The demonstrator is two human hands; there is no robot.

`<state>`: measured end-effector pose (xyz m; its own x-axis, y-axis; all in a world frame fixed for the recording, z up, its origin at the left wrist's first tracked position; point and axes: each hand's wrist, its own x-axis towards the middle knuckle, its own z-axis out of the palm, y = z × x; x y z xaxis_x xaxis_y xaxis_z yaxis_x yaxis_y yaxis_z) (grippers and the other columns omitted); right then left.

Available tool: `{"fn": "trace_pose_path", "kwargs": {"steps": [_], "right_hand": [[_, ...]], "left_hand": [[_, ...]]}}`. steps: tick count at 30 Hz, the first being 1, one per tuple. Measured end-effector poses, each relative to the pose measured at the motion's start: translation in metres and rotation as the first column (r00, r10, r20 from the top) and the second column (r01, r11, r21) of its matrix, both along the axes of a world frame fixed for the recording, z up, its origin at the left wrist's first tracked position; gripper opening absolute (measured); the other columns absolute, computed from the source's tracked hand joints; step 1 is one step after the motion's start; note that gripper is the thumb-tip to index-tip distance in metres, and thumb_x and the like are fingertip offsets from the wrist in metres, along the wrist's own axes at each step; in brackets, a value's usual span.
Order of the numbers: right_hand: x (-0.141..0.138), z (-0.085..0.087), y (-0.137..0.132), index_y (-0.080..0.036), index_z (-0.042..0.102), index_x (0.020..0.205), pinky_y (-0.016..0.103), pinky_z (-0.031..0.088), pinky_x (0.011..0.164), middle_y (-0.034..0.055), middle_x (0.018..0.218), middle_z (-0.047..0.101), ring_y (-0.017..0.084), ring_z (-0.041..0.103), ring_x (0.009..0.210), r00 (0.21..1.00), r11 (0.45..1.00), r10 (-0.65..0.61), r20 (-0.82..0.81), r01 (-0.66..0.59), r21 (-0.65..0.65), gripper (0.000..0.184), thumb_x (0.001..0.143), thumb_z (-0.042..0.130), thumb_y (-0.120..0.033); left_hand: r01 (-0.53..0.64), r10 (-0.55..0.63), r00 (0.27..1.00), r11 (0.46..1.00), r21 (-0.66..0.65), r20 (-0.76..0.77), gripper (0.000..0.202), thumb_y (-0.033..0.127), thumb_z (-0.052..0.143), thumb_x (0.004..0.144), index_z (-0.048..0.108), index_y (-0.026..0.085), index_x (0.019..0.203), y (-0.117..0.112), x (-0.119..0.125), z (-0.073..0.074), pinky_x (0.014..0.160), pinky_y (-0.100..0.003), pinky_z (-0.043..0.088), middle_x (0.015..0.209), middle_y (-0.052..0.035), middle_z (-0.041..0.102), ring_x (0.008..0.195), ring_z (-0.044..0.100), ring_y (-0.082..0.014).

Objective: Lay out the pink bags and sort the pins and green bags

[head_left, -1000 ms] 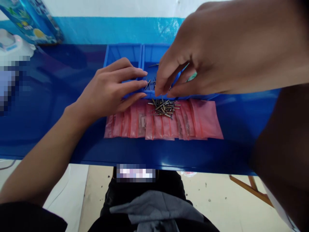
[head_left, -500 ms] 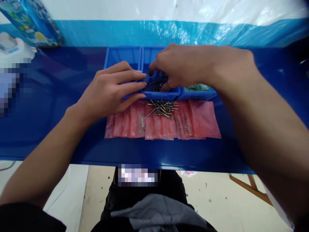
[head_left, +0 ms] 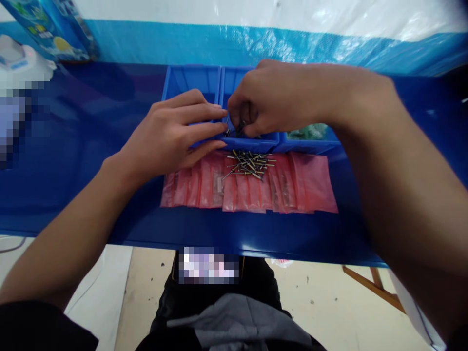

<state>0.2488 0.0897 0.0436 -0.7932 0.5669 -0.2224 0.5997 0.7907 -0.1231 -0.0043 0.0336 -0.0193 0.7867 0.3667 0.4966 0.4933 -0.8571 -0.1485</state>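
My left hand point(head_left: 171, 134) lies flat with fingers stretched out on the front rim of the left blue bin point(head_left: 192, 80), its fingertips reaching the middle blue bin point(head_left: 252, 143). My right hand point(head_left: 278, 97) is curled over the middle bin, fingers pinched on small metal rivets point(head_left: 237, 129) inside it. A loose pile of rivets point(head_left: 248, 163) rests on a row of pink plastic bags point(head_left: 256, 185) in front of the bins.
A third blue bin point(head_left: 310, 141) with pale green parts stands to the right. A white device point(head_left: 16, 63) and a blue printed box point(head_left: 47, 29) stand at the far left of the blue table point(head_left: 73, 161). A blue sheet covers the back wall.
My right hand dropped from close to the camera into the middle bin and closed its fingers on rivets. My left hand stayed on the bin rim.
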Motion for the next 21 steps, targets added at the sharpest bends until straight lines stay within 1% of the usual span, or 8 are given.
{"fn": "trace_pose_path", "kwargs": {"steps": [5, 7, 9, 12, 16, 18, 20, 21], "right_hand": [[0.005, 0.006, 0.002, -0.020, 0.083, 0.096, 0.035, 0.045, 0.084, -0.0032, 0.074, 0.071, 0.013, 0.057, 0.068, 0.999, 1.000, 0.009, -0.041, -0.008, 0.026, 0.011, 0.089, 0.076, -0.023], [0.005, 0.006, 0.003, -0.017, 0.084, 0.097, 0.039, 0.046, 0.092, -0.0049, 0.073, 0.072, 0.010, 0.059, 0.070, 0.999, 0.999, 0.013, -0.045, -0.011, 0.047, 0.020, 0.090, 0.071, -0.030], [0.006, 0.006, 0.003, -0.013, 0.084, 0.099, 0.043, 0.044, 0.098, -0.0057, 0.073, 0.073, 0.007, 0.059, 0.073, 0.999, 0.997, 0.023, -0.045, -0.019, 0.073, 0.039, 0.091, 0.060, -0.042], [0.006, 0.007, 0.003, -0.011, 0.083, 0.105, 0.049, 0.042, 0.093, -0.0011, 0.079, 0.078, 0.008, 0.061, 0.079, 0.998, 0.996, 0.032, -0.060, -0.026, 0.088, 0.064, 0.086, 0.042, -0.057], [0.004, 0.013, -0.003, -0.013, 0.082, 0.112, 0.047, 0.044, 0.085, 0.0005, 0.085, 0.079, 0.011, 0.066, 0.082, 0.997, 0.996, -0.029, -0.072, 0.035, 0.079, 0.074, 0.086, 0.036, -0.065], [0.006, 0.020, -0.006, -0.014, 0.084, 0.114, 0.042, 0.045, 0.081, -0.0014, 0.085, 0.080, 0.012, 0.068, 0.082, 0.994, 0.991, -0.089, -0.060, 0.095, 0.100, 0.071, 0.092, 0.039, -0.065], [0.012, 0.027, -0.007, -0.018, 0.086, 0.115, 0.038, 0.045, 0.078, -0.0043, 0.080, 0.078, 0.013, 0.069, 0.080, 0.991, 0.980, -0.119, -0.064, 0.128, 0.150, 0.052, 0.094, 0.055, -0.055], [0.018, 0.030, -0.007, -0.020, 0.086, 0.115, 0.036, 0.045, 0.077, -0.0049, 0.078, 0.076, 0.014, 0.070, 0.081, 0.988, 0.982, -0.132, -0.085, 0.142, 0.125, 0.041, 0.093, 0.063, -0.047]], "left_hand": [[0.009, -0.009, 1.000, 1.000, -0.007, 0.001, 0.031, 0.040, 0.066, 0.111, 0.072, 0.024, 0.137, 0.000, -0.002, 0.000, 0.098, -0.045, 0.072, 0.139, -0.0053, 0.078, 0.117, 0.077, -0.0254], [0.038, -0.038, 0.999, 0.999, -0.006, 0.020, 0.031, 0.037, 0.067, 0.110, 0.071, 0.023, 0.137, 0.000, -0.002, 0.000, 0.098, -0.045, 0.072, 0.139, -0.0062, 0.078, 0.118, 0.077, -0.0258], [0.032, -0.032, 0.999, 0.999, -0.026, 0.027, 0.030, 0.035, 0.066, 0.110, 0.070, 0.024, 0.138, 0.000, -0.002, 0.000, 0.100, -0.045, 0.071, 0.140, -0.0059, 0.077, 0.120, 0.077, -0.0261], [0.021, -0.019, 0.999, 0.999, -0.038, 0.051, 0.027, 0.038, 0.067, 0.110, 0.071, 0.027, 0.134, -0.001, -0.001, -0.001, 0.101, -0.045, 0.071, 0.139, -0.0036, 0.078, 0.121, 0.078, -0.0262], [-0.011, 0.013, 0.999, 0.998, -0.057, 0.040, 0.025, 0.037, 0.067, 0.110, 0.072, 0.031, 0.134, -0.001, 0.000, -0.001, 0.106, -0.042, 0.070, 0.139, -0.0007, 0.078, 0.123, 0.078, -0.0244], [0.009, -0.008, 0.999, 1.000, -0.023, 0.039, 0.027, 0.038, 0.067, 0.110, 0.072, 0.026, 0.133, 0.000, 0.000, -0.001, 0.103, -0.041, 0.070, 0.138, -0.0022, 0.078, 0.120, 0.078, -0.0247], [0.025, -0.025, 0.999, 1.000, -0.003, 0.027, 0.029, 0.040, 0.067, 0.110, 0.072, 0.023, 0.134, 0.000, 0.000, -0.001, 0.102, -0.040, 0.070, 0.138, -0.0034, 0.078, 0.119, 0.078, -0.0240], [0.020, -0.019, 1.000, 1.000, -0.004, 0.020, 0.030, 0.040, 0.066, 0.111, 0.072, 0.022, 0.134, 0.000, 0.000, -0.001, 0.102, -0.039, 0.070, 0.139, -0.0032, 0.078, 0.119, 0.078, -0.0234]]}}
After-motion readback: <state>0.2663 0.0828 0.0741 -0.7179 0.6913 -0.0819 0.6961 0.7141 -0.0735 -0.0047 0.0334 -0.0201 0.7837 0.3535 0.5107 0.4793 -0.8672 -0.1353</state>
